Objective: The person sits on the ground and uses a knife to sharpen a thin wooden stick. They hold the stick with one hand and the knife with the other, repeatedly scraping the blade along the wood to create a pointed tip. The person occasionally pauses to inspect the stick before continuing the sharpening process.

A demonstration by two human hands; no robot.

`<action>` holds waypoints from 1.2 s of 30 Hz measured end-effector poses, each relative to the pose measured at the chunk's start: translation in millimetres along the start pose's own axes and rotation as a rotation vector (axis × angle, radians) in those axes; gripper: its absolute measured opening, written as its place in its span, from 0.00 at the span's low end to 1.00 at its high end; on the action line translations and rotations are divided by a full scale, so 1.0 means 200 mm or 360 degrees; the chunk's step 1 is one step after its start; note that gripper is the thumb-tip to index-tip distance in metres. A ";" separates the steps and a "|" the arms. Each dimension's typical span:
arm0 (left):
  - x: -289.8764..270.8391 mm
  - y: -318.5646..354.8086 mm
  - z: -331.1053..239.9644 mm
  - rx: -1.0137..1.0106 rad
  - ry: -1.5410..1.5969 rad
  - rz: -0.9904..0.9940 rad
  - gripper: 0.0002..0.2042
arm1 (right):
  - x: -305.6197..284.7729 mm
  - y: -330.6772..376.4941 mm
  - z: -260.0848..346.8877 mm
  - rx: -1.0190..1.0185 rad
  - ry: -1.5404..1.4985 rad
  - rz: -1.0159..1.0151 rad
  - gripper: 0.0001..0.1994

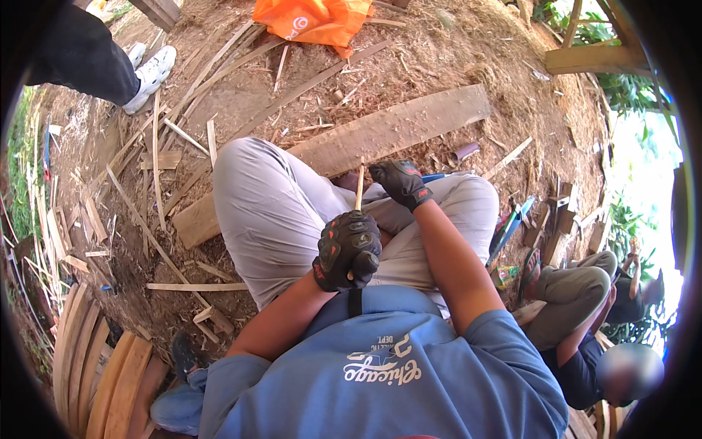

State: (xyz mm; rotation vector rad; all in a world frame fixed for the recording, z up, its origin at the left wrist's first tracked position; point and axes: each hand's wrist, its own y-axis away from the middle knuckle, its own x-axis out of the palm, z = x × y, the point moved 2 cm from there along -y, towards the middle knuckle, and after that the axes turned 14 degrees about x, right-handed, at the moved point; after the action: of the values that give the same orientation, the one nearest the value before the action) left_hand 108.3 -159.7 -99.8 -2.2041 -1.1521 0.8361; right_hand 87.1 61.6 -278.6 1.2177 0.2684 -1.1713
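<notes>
Both my hands wear black gloves with red marks. Over my lap, my left hand (348, 250) is wrapped round a thin wooden stick (359, 189). The stick points away from me, and a short end of it shows below the fist. Farther off and to the right, my right hand (399, 181) is closed beside the stick's far end, a small gap away. What it holds, if anything, is hidden. A blue object (433, 177) shows partly behind the right wrist. Beyond my crossed legs lies a wide wooden plank (395, 132).
Wood strips and shavings cover the dirt ground. An orange bag (314, 23) lies at the far side. A person's white shoe (153, 77) stands far left. Curved wooden boards (110, 380) are stacked near left. Another person (578, 314) sits at the right, by wood blocks (561, 223).
</notes>
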 end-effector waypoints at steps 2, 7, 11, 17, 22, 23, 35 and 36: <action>0.00 0.00 0.00 0.0014 0.0005 -0.0003 0.17 | 0.01 0.00 -0.01 0.0045 -0.0005 -0.0009 0.20; 0.00 0.00 -0.01 0.0010 -0.0029 -0.0007 0.16 | -0.02 0.02 0.05 0.0116 0.0095 -0.0015 0.20; 0.01 0.00 -0.01 0.0037 -0.0012 -0.0014 0.15 | 0.04 0.01 0.00 0.0007 0.0077 -0.0154 0.21; 0.03 0.00 0.00 0.0069 -0.0060 -0.0237 0.14 | 0.05 0.03 0.03 0.0122 0.0210 -0.0193 0.22; 0.05 -0.01 -0.01 0.0130 -0.0130 -0.0352 0.12 | 0.16 -0.07 -0.14 0.0210 0.0356 -0.0176 0.17; 0.07 0.01 -0.01 0.0144 -0.0157 -0.0375 0.12 | 0.18 -0.10 -0.17 0.0238 0.0450 -0.0125 0.16; 0.02 0.06 -0.02 0.0105 -0.0170 -0.0096 0.11 | 0.13 -0.01 -0.09 0.0090 0.0020 -0.0132 0.21; 0.03 0.06 -0.01 0.0098 -0.0153 -0.0097 0.12 | 0.12 -0.01 -0.09 0.0141 0.0043 -0.0124 0.20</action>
State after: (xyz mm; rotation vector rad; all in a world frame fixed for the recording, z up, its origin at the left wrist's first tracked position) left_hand 119.6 -161.6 -108.2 -2.0881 -1.2164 0.9483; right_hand 103.5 62.9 -304.5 1.3108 0.2893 -1.2458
